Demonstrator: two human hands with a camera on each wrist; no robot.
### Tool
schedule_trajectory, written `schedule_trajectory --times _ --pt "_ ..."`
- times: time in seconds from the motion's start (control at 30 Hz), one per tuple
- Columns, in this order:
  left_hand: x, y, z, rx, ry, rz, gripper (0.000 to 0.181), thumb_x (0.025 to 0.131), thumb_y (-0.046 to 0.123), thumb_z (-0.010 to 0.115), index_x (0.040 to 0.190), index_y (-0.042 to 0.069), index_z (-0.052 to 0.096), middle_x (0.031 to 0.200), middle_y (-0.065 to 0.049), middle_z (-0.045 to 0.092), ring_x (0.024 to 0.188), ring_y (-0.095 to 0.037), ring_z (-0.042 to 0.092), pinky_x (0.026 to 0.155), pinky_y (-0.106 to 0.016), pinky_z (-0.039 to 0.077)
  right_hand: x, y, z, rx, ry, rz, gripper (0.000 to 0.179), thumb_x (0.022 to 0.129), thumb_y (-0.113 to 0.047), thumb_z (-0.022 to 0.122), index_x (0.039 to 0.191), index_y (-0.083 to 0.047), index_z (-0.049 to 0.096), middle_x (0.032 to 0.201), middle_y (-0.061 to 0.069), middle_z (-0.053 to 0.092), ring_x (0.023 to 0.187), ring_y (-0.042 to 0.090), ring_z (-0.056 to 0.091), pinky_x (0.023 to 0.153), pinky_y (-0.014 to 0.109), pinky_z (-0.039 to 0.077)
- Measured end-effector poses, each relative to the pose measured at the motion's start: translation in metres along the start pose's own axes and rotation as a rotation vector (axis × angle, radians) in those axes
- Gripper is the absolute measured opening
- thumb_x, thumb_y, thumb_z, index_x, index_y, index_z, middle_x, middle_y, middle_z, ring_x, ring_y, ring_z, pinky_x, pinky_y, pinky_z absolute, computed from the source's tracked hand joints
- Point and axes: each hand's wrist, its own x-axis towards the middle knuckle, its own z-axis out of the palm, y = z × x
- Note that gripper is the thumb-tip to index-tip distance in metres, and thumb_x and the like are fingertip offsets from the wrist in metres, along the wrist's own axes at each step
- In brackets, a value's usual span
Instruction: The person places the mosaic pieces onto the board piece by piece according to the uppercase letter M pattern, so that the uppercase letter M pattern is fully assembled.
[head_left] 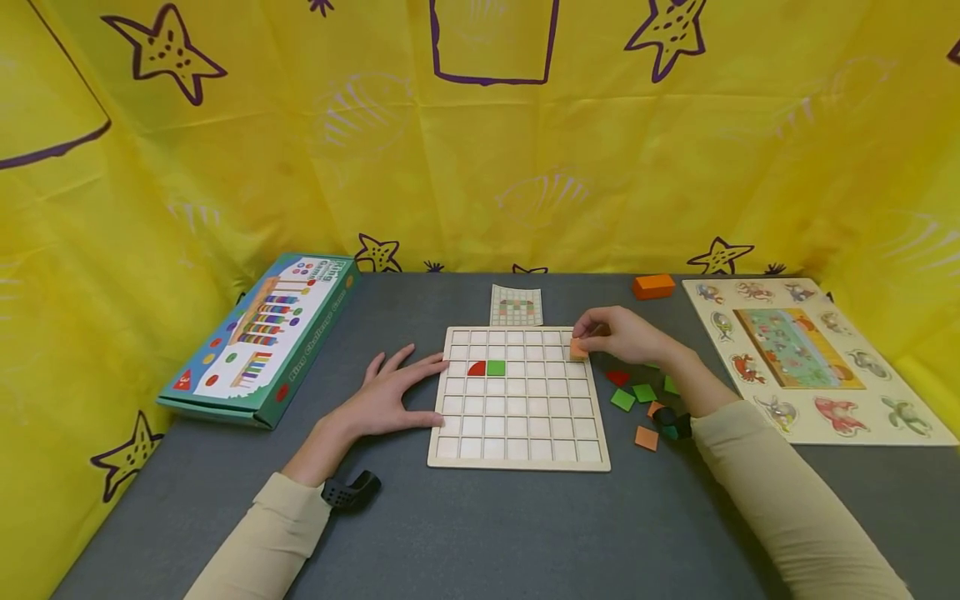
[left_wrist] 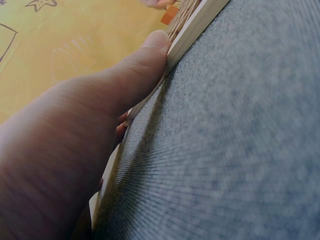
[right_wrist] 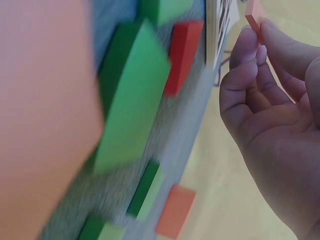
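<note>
A white-gridded square board with a pale wooden rim [head_left: 519,406] lies flat on the dark grey tabletop [head_left: 487,533], and places here are given from it. The person's left hand [head_left: 390,400] lies at the board's left edge with fingers spread and relaxed, grasping nothing; its thumb touches the rim. The right hand [head_left: 618,333] is at the board's far right corner, grasping a flat orange square tile [head_left: 577,350] between thumb and fingertips. The tile is over the corner area; whether it touches the board cannot be told.

Left of the board's middle, a red quarter-round tile [head_left: 477,368] and a green square tile [head_left: 496,367] sit side by side in neighbouring cells. Just beyond the board's far edge is a small paper card printed with a grid [head_left: 516,306].

Near the board's right side, partly under the right forearm, lie loose red, green and orange tiles [head_left: 643,392]. Past its far right corner is an orange rectangular block [head_left: 653,287]. Farther right lies a pale puzzle board with sea-animal pictures [head_left: 808,402]. Well to its left rests a teal cardboard game box [head_left: 258,342].
</note>
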Motion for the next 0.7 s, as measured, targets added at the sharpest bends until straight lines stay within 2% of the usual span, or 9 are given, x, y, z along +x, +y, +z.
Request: schedule_trajectory --times 0.33,0.7 --pt "0.000 -0.001 0.000 0.005 0.001 -0.004 0.084 0.085 0.062 0.072 0.155 0.023 0.046 0.161 0.000 0.035 0.151 -0.041 0.010 0.112 -0.067 -0.005 0.017 -0.019 0.018 0.048 -0.051 -0.012 0.011 0.098 -0.009 0.068 0.107 -0.003 0.068 0.099 0.007 0.064 0.084 0.023 0.060 0.077 0.037 0.048" --pt "0.000 -0.002 0.001 0.010 0.005 0.001 0.086 0.084 0.063 0.072 0.155 0.024 0.045 0.162 0.000 0.035 0.151 -0.041 0.010 0.112 -0.066 -0.005 0.036 -0.041 0.037 0.060 -0.109 -0.038 0.008 0.096 -0.006 0.070 0.104 -0.004 0.068 0.094 0.003 0.065 0.083 0.021 0.061 0.078 0.036 0.050"
